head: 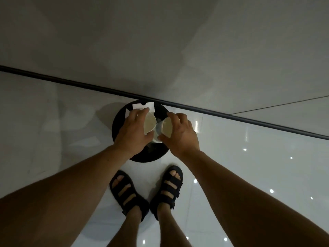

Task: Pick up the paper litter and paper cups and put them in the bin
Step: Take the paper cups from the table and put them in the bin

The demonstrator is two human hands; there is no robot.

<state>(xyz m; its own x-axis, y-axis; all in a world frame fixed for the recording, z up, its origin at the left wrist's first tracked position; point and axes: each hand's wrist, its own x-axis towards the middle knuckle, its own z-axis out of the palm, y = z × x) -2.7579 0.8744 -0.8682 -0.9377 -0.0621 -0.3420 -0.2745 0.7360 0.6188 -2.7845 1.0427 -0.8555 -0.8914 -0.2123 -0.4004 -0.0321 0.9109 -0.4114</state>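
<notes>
Glossy white floor tiles [249, 175] meet a pale wall [160, 41] along a dark skirting strip, where a round black bin [116, 127] stands at the floor's far edge, just ahead of a person's black strapped sandals [128, 195]. Both arms reach down over the bin's open mouth. The left hand [132, 134] curls its grip round a paper cup [150, 123] and pinches flat white paper scraps [142, 106] against it; the right hand [182, 133] wraps its grip round a second paper cup [167, 128]. The two cups lie tipped on their sides, cream-coloured insides facing the camera, rims almost touching above the bin.

By the look of it, this is the drop itself, with the collecting done. The next move calls only for both grips to loosen while the load hangs inside the rim; the scraps, light and flat, could drift toward the wall. Something pale shows lower in the bin, too dim to identify.
</notes>
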